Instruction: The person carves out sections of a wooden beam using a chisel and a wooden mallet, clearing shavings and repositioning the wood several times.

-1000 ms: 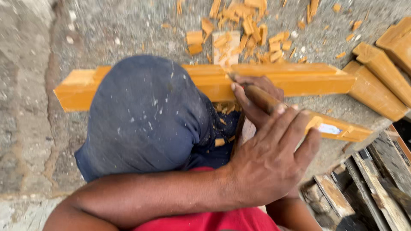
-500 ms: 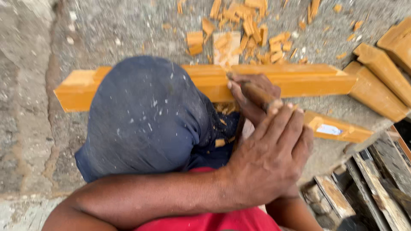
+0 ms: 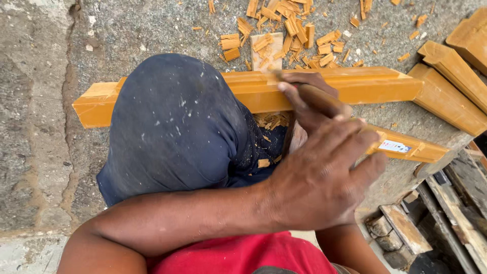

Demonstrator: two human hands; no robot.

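A long orange-yellow wooden moulding [image 3: 365,86] lies across a rough concrete slab [image 3: 45,127]. My right hand [image 3: 309,96] is shut on a wooden-handled chisel [image 3: 324,101], whose tip touches the moulding's near edge. My left hand [image 3: 324,177] reaches across my body. It lies flat with its fingers stretched out over the back end of the chisel handle and grips nothing. My knee in dark blue cloth [image 3: 172,132] hides the moulding's middle left part. A shorter moulding piece with a white label [image 3: 406,147] lies under my left fingers.
Several wood chips and offcuts [image 3: 284,30] are scattered behind the moulding, with a pale block [image 3: 266,50] among them. More orange mouldings [image 3: 451,96] lie at the right. Beyond the slab's edge, at lower right, are weathered planks [image 3: 446,213].
My right hand and the chisel have edged forward against the moulding. My left hand has shifted slightly up and right over the handle end.
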